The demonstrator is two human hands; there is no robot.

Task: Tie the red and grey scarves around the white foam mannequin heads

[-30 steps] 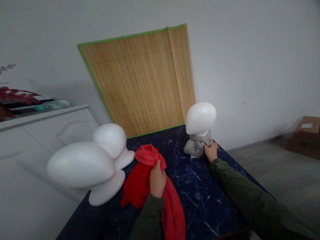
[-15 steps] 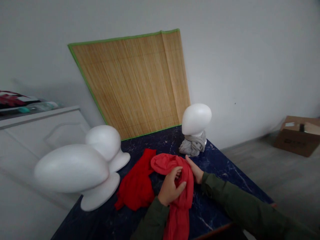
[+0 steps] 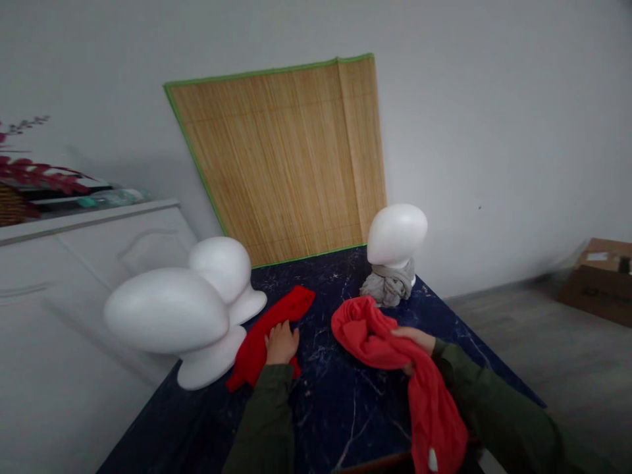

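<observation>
My right hand [image 3: 415, 342] is closed round the coral-red scarf [image 3: 368, 336], whose tail hangs toward the table's front edge. On the bright red cloth [image 3: 259, 336] rests my left hand [image 3: 282, 343], palm down; its fingers are bent and partly hidden, so whether they pinch the cloth is unclear. A grey scarf [image 3: 388, 284] is wrapped around the neck of a white mannequin head [image 3: 397, 234] at the back right. Two bare white mannequin heads, a nearer one [image 3: 165, 309] and a farther one [image 3: 222, 266], stand to the left of the red cloth.
The dark blue marbled table [image 3: 336, 408] meets the wall, where a green-edged bamboo mat [image 3: 286, 164] leans. A white cabinet [image 3: 59, 309] at left carries a bottle [image 3: 116, 197] and a red plant [image 3: 44, 174]. A cardboard box [image 3: 600, 283] is on the floor at right.
My left hand has let go of the coral-red scarf and moved left onto the bright red cloth. My right hand has shifted right with the coral-red scarf. The view has turned slightly left.
</observation>
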